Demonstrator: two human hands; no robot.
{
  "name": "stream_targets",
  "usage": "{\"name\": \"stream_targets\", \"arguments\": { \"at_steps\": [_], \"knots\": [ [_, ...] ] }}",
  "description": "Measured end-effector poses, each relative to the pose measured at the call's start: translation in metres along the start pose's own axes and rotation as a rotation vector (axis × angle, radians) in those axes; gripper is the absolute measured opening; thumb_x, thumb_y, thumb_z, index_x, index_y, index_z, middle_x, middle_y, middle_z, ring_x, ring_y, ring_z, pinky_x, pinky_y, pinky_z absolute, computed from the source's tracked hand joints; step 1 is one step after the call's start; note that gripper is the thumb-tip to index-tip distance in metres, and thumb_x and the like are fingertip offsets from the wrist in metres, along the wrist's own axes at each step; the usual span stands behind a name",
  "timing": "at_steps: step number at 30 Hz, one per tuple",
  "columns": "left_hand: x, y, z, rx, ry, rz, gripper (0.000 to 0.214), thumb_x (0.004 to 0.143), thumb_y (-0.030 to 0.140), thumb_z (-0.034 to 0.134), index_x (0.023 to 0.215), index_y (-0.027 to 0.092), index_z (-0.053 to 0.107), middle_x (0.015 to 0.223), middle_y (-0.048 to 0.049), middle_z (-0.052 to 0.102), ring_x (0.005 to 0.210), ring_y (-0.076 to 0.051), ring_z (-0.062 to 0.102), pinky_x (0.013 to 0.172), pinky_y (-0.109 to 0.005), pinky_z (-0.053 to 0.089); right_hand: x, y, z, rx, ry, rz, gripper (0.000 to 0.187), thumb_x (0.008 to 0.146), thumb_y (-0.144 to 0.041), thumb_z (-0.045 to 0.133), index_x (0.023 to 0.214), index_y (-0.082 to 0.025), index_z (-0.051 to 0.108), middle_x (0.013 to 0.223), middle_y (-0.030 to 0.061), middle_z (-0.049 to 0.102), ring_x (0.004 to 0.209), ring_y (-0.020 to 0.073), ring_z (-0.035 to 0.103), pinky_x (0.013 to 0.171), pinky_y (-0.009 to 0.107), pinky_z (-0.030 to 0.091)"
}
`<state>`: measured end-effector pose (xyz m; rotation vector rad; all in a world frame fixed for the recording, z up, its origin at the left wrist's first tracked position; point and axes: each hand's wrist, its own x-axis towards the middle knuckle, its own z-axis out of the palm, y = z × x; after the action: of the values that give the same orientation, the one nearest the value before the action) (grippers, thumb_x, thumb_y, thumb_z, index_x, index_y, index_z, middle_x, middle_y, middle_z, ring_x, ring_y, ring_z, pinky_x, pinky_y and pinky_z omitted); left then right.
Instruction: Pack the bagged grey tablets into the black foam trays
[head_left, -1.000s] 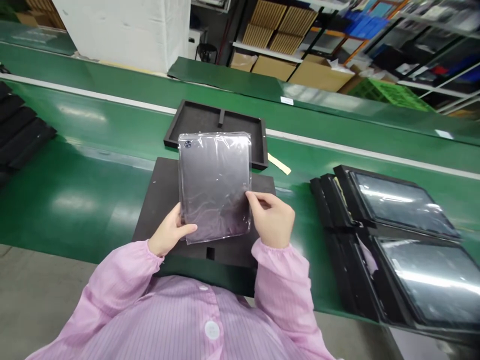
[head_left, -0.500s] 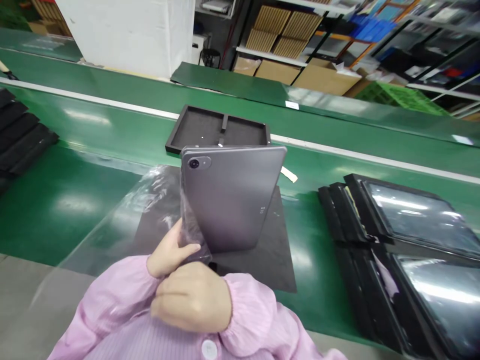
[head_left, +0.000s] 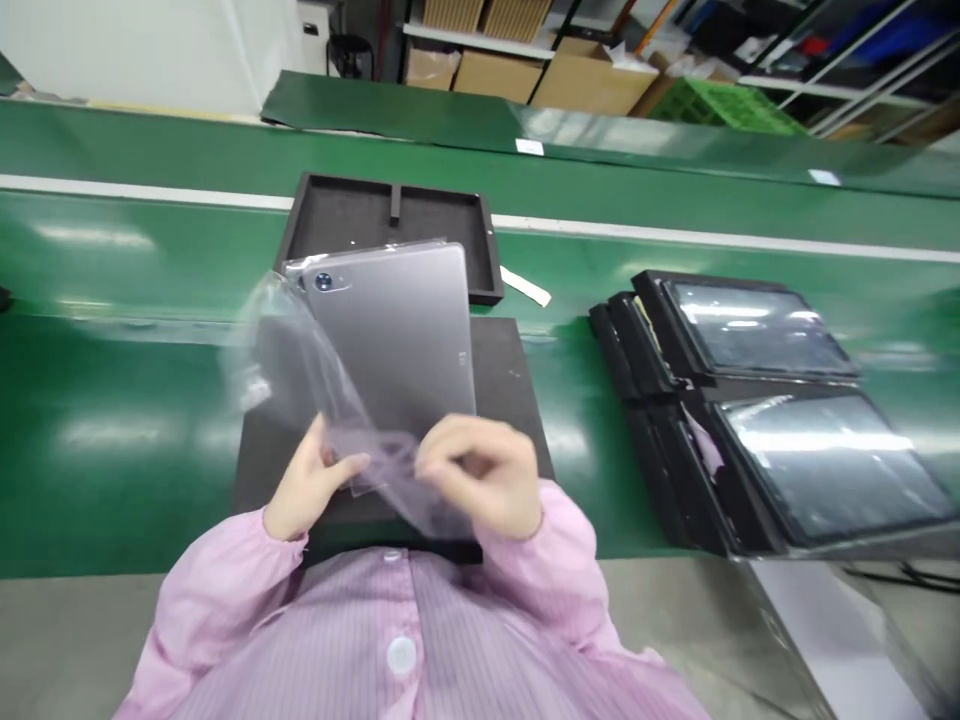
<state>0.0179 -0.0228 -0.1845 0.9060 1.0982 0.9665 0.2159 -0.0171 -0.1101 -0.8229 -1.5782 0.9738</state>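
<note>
A grey tablet [head_left: 401,335] stands tilted in front of me, its back with the camera facing me. My left hand [head_left: 307,485] is closed on the tablet at its lower left edge, thumb toward me. Clear plastic film [head_left: 330,370] hangs over the tablet's left side and trails across to the right. My right hand [head_left: 487,475] is closed in a pinch on that film, just in front of the tablet's lower right corner. The film is blurred there. Beneath is a dark mat [head_left: 510,385].
A black foam tray [head_left: 439,215] with a divider lies behind the tablet, a pale strip [head_left: 526,288] beside it. On the right, screens in clear covers [head_left: 757,325] rest on stacked black foam trays [head_left: 675,290]. Shelves with cardboard boxes [head_left: 495,78] stand beyond the green bench [head_left: 150,400].
My right hand has moved from near my chest to the right, drawing film across the tablet's front. The tablet leans differently, and the whole view has shifted.
</note>
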Motion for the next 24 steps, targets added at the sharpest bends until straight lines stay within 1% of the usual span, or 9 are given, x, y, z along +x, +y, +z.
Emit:
{"name": "stream_targets", "arguments": {
  "at_steps": [3, 5, 7, 9, 12, 15, 18, 20, 24],
  "knots": [
    [0.002, -0.004, -0.004, 0.024, -0.014, 0.036, 0.067, 0.075, 0.030, 0.080, 0.134, 0.023, 0.050, 0.141, -0.0083, 0.059, 0.133, -0.026, 0.054, 0.115, -0.038, 0.042, -0.001, 0.024, -0.029, -0.115, 0.431, 0.271, 0.013, 0.082, -0.026, 0.068, 0.071, -0.018, 0.069, 0.065, 0.0001, 0.069, 0.057, 0.0117, 0.064, 0.056, 0.024, 0.055],
    [0.004, -0.004, -0.005, 0.036, -0.018, 0.042, 0.069, 0.075, 0.030, 0.080, 0.137, 0.024, 0.049, 0.143, -0.0079, 0.058, 0.134, -0.025, 0.054, 0.115, -0.037, 0.043, -0.004, 0.042, -0.041, -0.149, 0.607, 0.402, 0.021, 0.078, -0.037, 0.070, 0.084, -0.017, 0.071, 0.076, 0.0029, 0.072, 0.063, 0.0135, 0.066, 0.060, 0.027, 0.056],
    [0.005, -0.003, -0.006, 0.034, -0.021, 0.027, 0.069, 0.075, 0.030, 0.080, 0.137, 0.024, 0.050, 0.141, -0.0072, 0.060, 0.130, -0.025, 0.057, 0.111, -0.037, 0.047, -0.008, 0.055, -0.047, -0.187, 0.643, 0.498, 0.037, 0.074, -0.046, 0.071, 0.097, -0.016, 0.071, 0.089, 0.0061, 0.073, 0.073, 0.0154, 0.067, 0.065, 0.030, 0.056],
    [0.006, 0.000, -0.005, 0.023, -0.016, 0.008, 0.068, 0.074, 0.029, 0.081, 0.135, 0.024, 0.052, 0.137, -0.0069, 0.063, 0.126, -0.025, 0.060, 0.108, -0.037, 0.049, -0.012, 0.061, -0.047, -0.224, 0.525, 0.594, 0.045, 0.072, -0.049, 0.072, 0.101, -0.015, 0.070, 0.091, 0.0065, 0.072, 0.073, 0.0152, 0.065, 0.067, 0.030, 0.055],
    [0.006, 0.002, -0.004, 0.004, 0.012, -0.008, 0.065, 0.071, 0.028, 0.083, 0.130, 0.023, 0.056, 0.133, -0.0069, 0.065, 0.125, -0.025, 0.060, 0.108, -0.037, 0.049, -0.019, 0.060, -0.044, -0.312, 0.277, 0.703, 0.038, 0.069, -0.050, 0.075, 0.084, -0.016, 0.068, 0.065, -0.0018, 0.062, 0.056, 0.0113, 0.053, 0.060, 0.028, 0.047],
    [0.005, 0.001, -0.002, 0.007, 0.060, -0.019, 0.061, 0.068, 0.032, 0.085, 0.123, 0.019, 0.060, 0.124, -0.0085, 0.069, 0.119, -0.027, 0.063, 0.103, -0.037, 0.051, -0.024, 0.055, -0.042, -0.198, 0.237, 0.748, 0.038, 0.065, -0.051, 0.076, 0.072, -0.017, 0.062, 0.059, -0.0037, 0.058, 0.056, 0.0112, 0.053, 0.058, 0.027, 0.044],
    [0.003, 0.001, 0.001, -0.025, 0.123, -0.025, 0.058, 0.069, 0.038, 0.084, 0.118, 0.016, 0.062, 0.116, -0.0097, 0.072, 0.110, -0.026, 0.067, 0.096, -0.037, 0.054, -0.030, 0.050, -0.044, 0.097, 0.401, 0.757, 0.041, 0.062, -0.051, 0.078, 0.078, -0.017, 0.063, 0.070, 0.0004, 0.068, 0.064, 0.0138, 0.061, 0.063, 0.027, 0.048],
    [0.001, 0.003, 0.000, -0.066, 0.165, -0.017, 0.056, 0.071, 0.040, 0.083, 0.118, 0.016, 0.063, 0.116, -0.0090, 0.072, 0.109, -0.025, 0.068, 0.096, -0.035, 0.054, -0.035, 0.044, -0.052, 0.171, 0.569, 0.741, 0.041, 0.058, -0.049, 0.080, 0.078, -0.017, 0.064, 0.067, -0.0002, 0.067, 0.061, 0.0140, 0.061, 0.062, 0.027, 0.050],
    [-0.008, 0.013, -0.023, -0.049, 0.300, 0.004, 0.042, 0.071, 0.036, 0.082, 0.108, 0.021, 0.069, 0.102, -0.0015, 0.075, 0.091, -0.019, 0.070, 0.080, -0.026, 0.056, -0.049, 0.021, -0.079, -0.015, 0.962, 0.523, 0.034, 0.058, -0.042, 0.081, 0.078, -0.018, 0.068, 0.068, 0.0014, 0.070, 0.060, 0.0164, 0.063, 0.062, 0.031, 0.052]
  ]
}}
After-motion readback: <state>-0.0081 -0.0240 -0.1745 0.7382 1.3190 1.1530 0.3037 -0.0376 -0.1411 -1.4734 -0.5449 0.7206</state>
